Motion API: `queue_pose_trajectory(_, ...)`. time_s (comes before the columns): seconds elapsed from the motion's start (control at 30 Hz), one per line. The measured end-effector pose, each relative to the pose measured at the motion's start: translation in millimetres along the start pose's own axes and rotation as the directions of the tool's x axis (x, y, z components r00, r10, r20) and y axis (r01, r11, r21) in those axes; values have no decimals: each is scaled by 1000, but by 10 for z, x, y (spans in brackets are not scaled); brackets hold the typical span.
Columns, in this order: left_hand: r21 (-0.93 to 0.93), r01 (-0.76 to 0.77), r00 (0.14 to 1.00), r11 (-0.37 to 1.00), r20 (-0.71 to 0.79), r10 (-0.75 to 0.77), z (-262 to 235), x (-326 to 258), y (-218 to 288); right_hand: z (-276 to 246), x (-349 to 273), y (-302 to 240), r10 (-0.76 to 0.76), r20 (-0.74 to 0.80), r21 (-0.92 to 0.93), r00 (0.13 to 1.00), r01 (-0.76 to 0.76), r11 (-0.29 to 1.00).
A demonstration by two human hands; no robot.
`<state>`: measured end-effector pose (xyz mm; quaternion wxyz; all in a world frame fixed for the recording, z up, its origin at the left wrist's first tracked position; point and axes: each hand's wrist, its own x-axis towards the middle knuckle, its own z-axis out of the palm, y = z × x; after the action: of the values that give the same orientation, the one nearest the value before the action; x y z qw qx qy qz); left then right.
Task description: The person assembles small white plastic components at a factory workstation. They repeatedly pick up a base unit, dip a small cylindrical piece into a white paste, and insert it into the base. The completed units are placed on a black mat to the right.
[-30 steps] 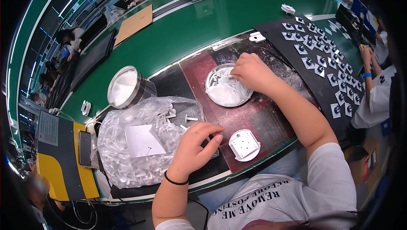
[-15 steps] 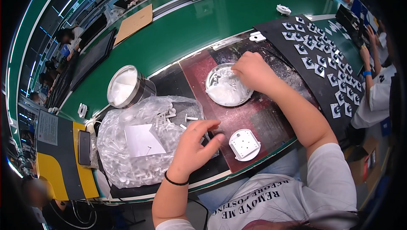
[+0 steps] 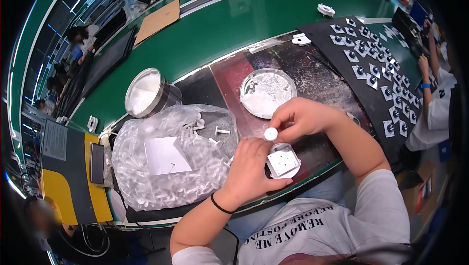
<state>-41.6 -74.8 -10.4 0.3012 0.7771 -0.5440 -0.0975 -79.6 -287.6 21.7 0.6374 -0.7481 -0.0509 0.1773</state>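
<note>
My right hand [image 3: 303,118] pinches a small white round plastic piece [image 3: 270,134] with a tiny dark dot in its middle; whether a stem sits behind it is hidden. Just below lies a white plastic housing [image 3: 283,162], rounded with a squarish raised plate and small holes. My left hand [image 3: 249,165] grips the housing's left side, thumb at the near edge and fingers toward the far edge, close to the round piece. Beyond my hands stands a round metal dish [image 3: 267,72] with glossy whitish stuff in it, too unclear to name.
Left of my hands sprawls a clear bag [image 3: 141,187] of white plastic pins, a few loose at its mouth. Behind it a round tub [image 3: 171,99] leans. A black board [image 3: 337,55] with rows of small parts lies right, near another person's arm [image 3: 427,77].
My right hand has come back from the dish toward me and now holds the white round piece. My left hand has moved right and closed onto the housing.
</note>
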Motion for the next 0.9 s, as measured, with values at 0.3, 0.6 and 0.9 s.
queue_pose_trajectory(0.3, -108, 31, 994, 994, -97, -41, -62, -3, -15, 52, 28, 64, -114, -5, 14, 993, 114, 993)
queue_pose_trajectory(0.6, -71, -36, 980, 997, -199, 22, -48, -1, -65, 29, 125, 162, -580, 42, -381, 813, 550, 743)
queue_pose_trajectory(0.9, 22, -34, 944, 999, -327, 39, -224, -21, -69, 21, -49, -11, 14, -66, 52, 998, -11, 999)
